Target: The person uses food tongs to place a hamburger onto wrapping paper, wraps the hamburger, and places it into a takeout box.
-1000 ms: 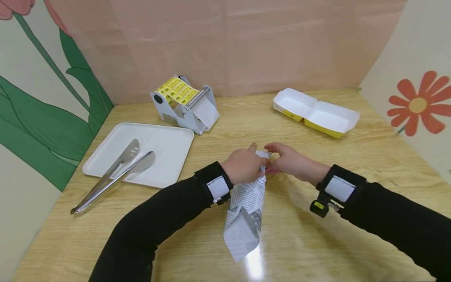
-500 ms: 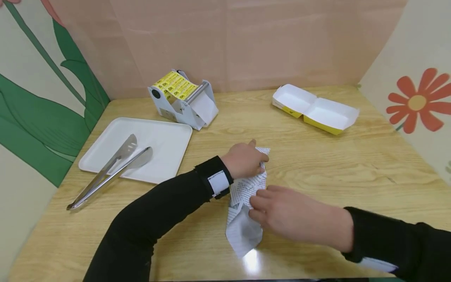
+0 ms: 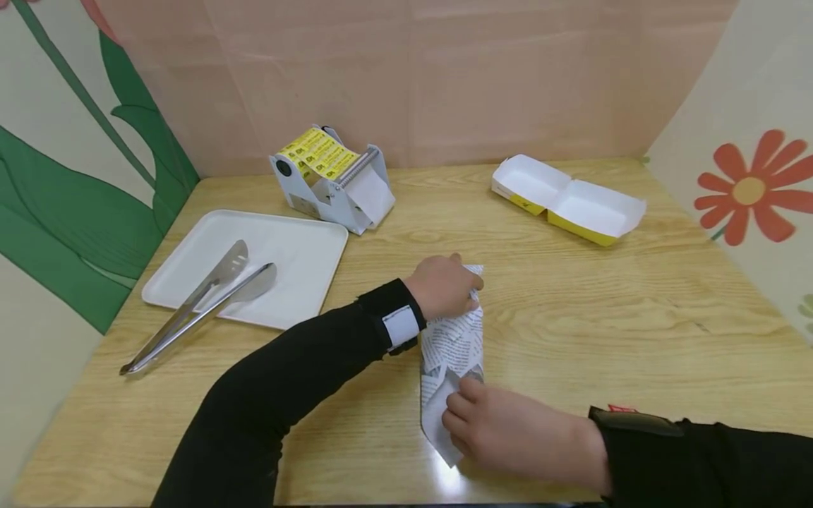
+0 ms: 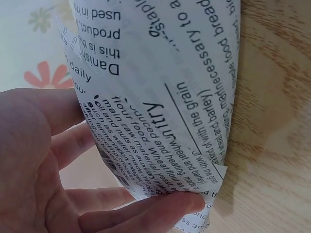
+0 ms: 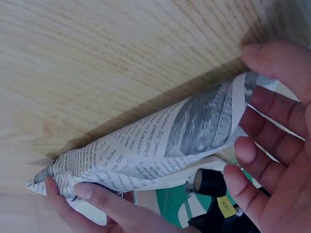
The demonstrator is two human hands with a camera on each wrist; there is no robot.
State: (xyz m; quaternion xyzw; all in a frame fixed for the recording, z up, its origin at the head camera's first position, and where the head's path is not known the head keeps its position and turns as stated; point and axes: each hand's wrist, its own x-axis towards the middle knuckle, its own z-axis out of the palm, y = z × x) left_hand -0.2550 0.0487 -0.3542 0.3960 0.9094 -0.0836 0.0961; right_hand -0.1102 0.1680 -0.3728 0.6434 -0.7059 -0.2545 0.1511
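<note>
A narrow packet of newsprint-patterned paper (image 3: 452, 342) lies lengthwise on the table, its folded flap toward me. My left hand (image 3: 444, 288) grips the far, tapered end with curled fingers; in the left wrist view its fingertip (image 4: 189, 200) presses the paper's edge. At the near end, my right hand (image 3: 508, 432) has its fingers curled at the flap. Seen from the right wrist, the thumb (image 5: 277, 65) and fingers lie on either side of the paper's wide end (image 5: 209, 119). Whatever may be inside the paper is hidden.
A white tray (image 3: 295, 257) at the left bears metal tongs (image 3: 190, 307), whose handles stick out over its front edge. Behind it stands a label dispenser (image 3: 333, 180) with yellow stickers. An opened white and yellow carton (image 3: 571, 197) sits at the back right.
My right hand has left the far end beside the left hand and come back to the near flap. The packet's near end has swung slightly right. My left hand keeps its grip.
</note>
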